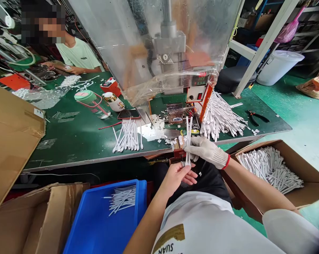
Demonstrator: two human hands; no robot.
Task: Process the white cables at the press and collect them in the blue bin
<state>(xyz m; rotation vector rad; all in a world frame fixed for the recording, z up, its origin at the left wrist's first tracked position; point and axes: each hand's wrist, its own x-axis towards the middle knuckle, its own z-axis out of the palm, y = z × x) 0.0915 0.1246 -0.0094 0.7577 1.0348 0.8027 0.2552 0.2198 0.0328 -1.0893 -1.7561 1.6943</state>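
Note:
Two long white strips (189, 135) stand upright between my hands, over my lap. My bare left hand (179, 176) pinches their lower ends. My right hand (205, 151), in a pale knitted glove with a red cuff, holds them higher up. Just beyond is a machine with a clear plastic guard (148, 42) and a metal fixture (175, 113) on the green table. A small bunch of white strips (128, 135) lies to the left of the machine, and a larger pile (223, 118) to its right.
A blue bin (95, 225) with some strips is at lower left, beside cardboard boxes (55, 215). Another box (315, 180) full of strips stands at right. Pliers (258, 117), a bottle (92, 104) and a phone (129, 114) rest on the table. A person (80, 53) sits at upper left.

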